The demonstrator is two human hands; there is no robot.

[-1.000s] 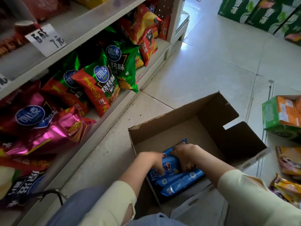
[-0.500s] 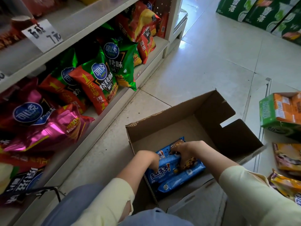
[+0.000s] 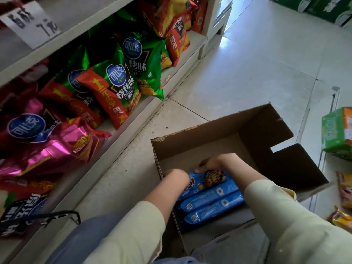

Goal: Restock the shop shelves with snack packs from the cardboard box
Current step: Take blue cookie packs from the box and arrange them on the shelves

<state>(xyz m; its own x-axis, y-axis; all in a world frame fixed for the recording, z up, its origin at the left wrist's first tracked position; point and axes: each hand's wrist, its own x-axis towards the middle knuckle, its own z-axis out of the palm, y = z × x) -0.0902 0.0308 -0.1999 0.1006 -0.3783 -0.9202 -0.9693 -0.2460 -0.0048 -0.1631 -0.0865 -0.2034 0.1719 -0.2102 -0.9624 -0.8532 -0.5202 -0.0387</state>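
An open cardboard box [image 3: 192, 147] stands on the tiled floor beside the bottom shelf [image 3: 123, 138]. Inside lie blue cookie packs [image 3: 211, 204] stacked together. My right hand [image 3: 215, 161] curls over the far end of the top blue pack [image 3: 209, 179], fingers round its edge. My left hand [image 3: 176, 175] is down at the pack's near-left end, its fingers hidden behind the wrist and the pack. The shelf holds green, red and pink chip bags [image 3: 122, 86].
A green and orange carton [image 3: 335, 130] and yellow snack packs [image 3: 342, 189] lie on the floor at the right. Green crates [image 3: 312, 6] stand at the far back. A price card [image 3: 31, 23] hangs on the upper shelf edge. A black strap [image 3: 57, 216] lies by my knee.
My right hand has slid along the top blue pack toward its far end and closed over it. The left hand stays at the near end. The view has tilted slightly.
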